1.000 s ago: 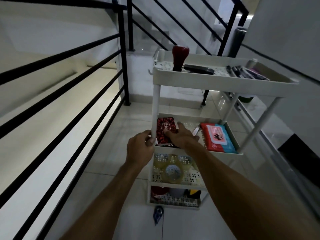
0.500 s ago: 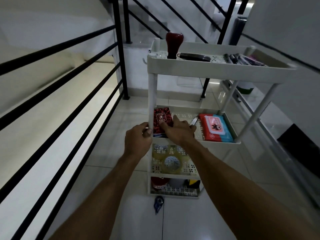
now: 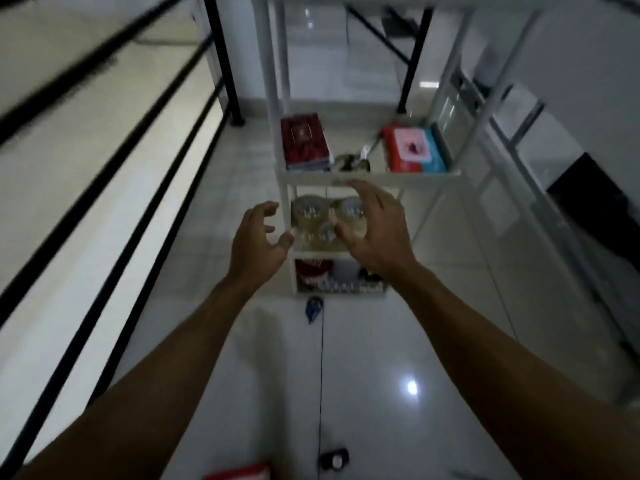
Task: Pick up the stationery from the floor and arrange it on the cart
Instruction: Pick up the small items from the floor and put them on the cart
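Both hands empty, left hand (image 3: pixel 258 237), right hand (image 3: pixel 372 233), before cart (image 3: pixel 367 176)

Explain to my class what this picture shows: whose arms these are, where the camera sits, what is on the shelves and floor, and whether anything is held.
There is no machine. A camera worn on a person's head looks down at their own arms. The left hand and right hand are open, and neither has a grip on anything. Before them stands a white cart. One shelf holds a red book and a red-and-blue packet; the shelf below holds tape rolls. On the tiled floor lie a small blue item, a small black item and a red thing at the bottom edge.
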Action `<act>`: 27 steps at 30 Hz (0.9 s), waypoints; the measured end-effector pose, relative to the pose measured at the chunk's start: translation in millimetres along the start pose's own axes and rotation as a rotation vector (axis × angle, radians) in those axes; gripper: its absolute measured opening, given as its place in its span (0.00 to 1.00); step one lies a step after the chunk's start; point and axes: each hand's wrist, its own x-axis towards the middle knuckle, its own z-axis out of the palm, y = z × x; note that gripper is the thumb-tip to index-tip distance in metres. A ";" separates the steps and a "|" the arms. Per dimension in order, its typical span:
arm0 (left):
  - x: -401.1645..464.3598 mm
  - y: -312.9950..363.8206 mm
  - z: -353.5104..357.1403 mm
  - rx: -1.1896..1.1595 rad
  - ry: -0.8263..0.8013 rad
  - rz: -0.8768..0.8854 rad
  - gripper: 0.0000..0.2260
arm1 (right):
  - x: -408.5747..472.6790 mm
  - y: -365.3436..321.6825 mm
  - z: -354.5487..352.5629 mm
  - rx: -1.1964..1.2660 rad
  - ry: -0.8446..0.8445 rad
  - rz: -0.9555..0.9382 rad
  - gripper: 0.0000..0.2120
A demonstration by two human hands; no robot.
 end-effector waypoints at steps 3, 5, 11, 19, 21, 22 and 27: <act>-50.8 -35.0 24.1 0.033 -0.120 -0.012 0.23 | -65.7 24.6 5.8 0.038 -0.029 0.065 0.29; -87.4 -59.5 40.2 0.064 -0.197 -0.004 0.21 | -115.8 41.1 16.2 0.056 -0.091 0.177 0.30; -202.4 -141.1 66.9 0.157 -0.349 -0.083 0.20 | -279.7 76.4 58.3 0.130 -0.328 0.483 0.32; -320.2 -200.6 78.2 0.249 -0.593 -0.141 0.25 | -427.3 76.2 85.5 0.151 -0.437 0.618 0.32; -341.4 -200.9 85.9 0.275 -0.632 -0.130 0.27 | -458.2 74.5 83.3 0.134 -0.441 0.648 0.33; -352.1 -199.3 89.3 0.287 -0.641 -0.130 0.27 | -473.1 72.6 81.0 0.122 -0.445 0.670 0.33; -401.8 -191.0 100.8 0.325 -0.705 -0.159 0.23 | -537.7 56.8 65.9 0.024 -0.529 0.785 0.29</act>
